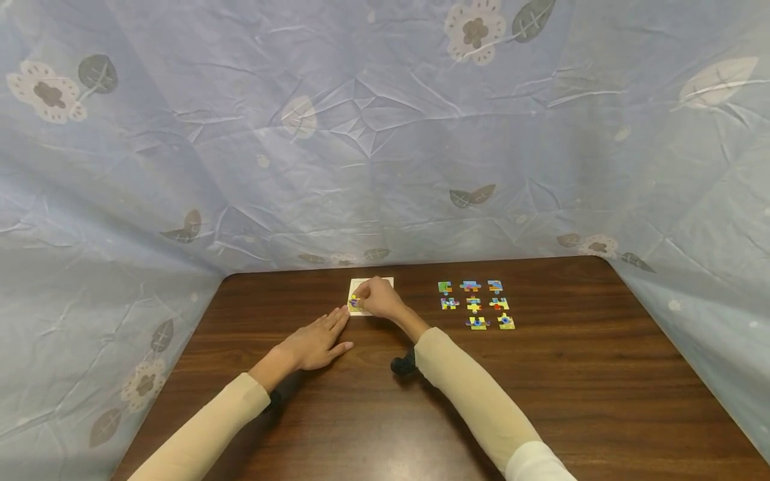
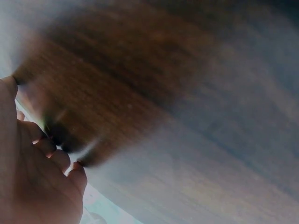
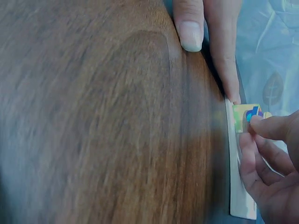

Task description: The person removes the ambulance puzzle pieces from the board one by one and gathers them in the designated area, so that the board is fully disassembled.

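My right hand [image 1: 380, 298] is over a small white puzzle board [image 1: 359, 283] near the table's far edge. In the right wrist view its thumb and fingers pinch a yellow jigsaw piece [image 3: 240, 116] with blue and purple print, at the board's near left corner. My left hand [image 1: 315, 342] lies flat on the table, fingers extended and thumb spread, with its fingertips right at that corner. The left wrist view shows the left hand [image 2: 46, 182] from beneath, its fingers pointing away over the wood; no board shows there. My right hand hides much of the board's surface.
Several loose jigsaw pieces [image 1: 474, 304] lie in rows to the right of the board. The brown wooden table [image 1: 571, 374] ends at a pale floral curtain [image 1: 361, 167] behind and on both sides. Both forearms reach in from the near edge.
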Demonstrator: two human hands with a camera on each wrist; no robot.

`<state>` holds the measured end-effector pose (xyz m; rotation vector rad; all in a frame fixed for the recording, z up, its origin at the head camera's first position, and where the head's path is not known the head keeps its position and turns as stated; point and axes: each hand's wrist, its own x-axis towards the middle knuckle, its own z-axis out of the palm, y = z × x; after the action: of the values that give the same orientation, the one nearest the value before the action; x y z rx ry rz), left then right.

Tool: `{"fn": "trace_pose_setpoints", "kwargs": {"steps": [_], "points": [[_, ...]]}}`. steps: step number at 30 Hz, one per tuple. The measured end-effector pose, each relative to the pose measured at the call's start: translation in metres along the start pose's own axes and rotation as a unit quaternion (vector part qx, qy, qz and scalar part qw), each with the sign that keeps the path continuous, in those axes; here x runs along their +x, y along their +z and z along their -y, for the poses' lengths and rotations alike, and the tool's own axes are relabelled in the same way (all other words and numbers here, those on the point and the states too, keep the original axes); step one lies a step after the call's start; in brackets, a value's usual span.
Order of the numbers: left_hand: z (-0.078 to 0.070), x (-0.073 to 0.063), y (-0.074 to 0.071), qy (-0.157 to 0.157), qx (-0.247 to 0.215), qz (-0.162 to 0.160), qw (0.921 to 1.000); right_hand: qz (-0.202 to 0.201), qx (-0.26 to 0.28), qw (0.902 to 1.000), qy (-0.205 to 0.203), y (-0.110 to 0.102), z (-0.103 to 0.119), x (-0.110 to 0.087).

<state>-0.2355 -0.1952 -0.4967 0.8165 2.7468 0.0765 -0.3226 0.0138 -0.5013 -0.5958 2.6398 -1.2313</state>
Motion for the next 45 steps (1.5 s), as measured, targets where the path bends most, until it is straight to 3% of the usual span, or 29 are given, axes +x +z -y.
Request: {"fn": "trace_pose_setpoints", "kwargs": {"steps": [7,17,27,36,45], "points": [[-0.001,0.001,0.003,0.002,-0.002,-0.006,1.0000,-0.013,0.024,0.9996,-0.013,-0.015,-0.006,-0.010],[0.001,0.001,0.001,0.003,-0.007,-0.007,0.9999,0.006,0.083,0.9958,-0.038,-0.059,-0.004,-0.030],[0.001,-0.001,0.001,0.007,-0.009,-0.015,0.9998,0.019,0.105,0.9940,-0.025,-0.101,-0.027,-0.056],[0.002,-0.002,0.003,0.004,-0.008,-0.018,0.9998,0.034,0.072,0.9969,0.000,-0.135,-0.055,-0.088],[0.000,-0.002,0.002,0.009,-0.010,-0.017,0.9998,0.081,0.048,0.9953,0.023,-0.144,-0.086,-0.116]]}}
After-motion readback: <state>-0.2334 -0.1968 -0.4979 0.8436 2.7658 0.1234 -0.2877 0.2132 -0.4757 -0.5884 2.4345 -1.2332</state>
